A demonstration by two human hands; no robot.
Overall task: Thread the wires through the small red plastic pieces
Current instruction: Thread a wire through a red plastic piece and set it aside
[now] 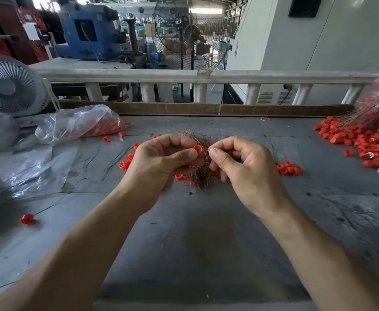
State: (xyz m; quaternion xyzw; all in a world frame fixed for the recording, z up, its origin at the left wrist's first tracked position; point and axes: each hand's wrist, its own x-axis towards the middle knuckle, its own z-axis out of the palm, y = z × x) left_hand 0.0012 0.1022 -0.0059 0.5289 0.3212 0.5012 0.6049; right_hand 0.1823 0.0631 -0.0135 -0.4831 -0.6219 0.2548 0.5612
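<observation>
Right now a small red cap sits pinched between the thumb and fingertips of the left hand, raised above the grey table, its open side facing roughly toward the right hand. That hand pinches a fine wire just beside the cap; the wire's tip is too thin to make out. Its long axis seems to run up and down, along the wire bundle below. Steadying the cap and feeding the wire squarely at its hole should work best.

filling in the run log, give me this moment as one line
left hand: pinches red cap | right hand: pinches wire at cap | wire bundle: under hands | threading: cannot tell
</observation>
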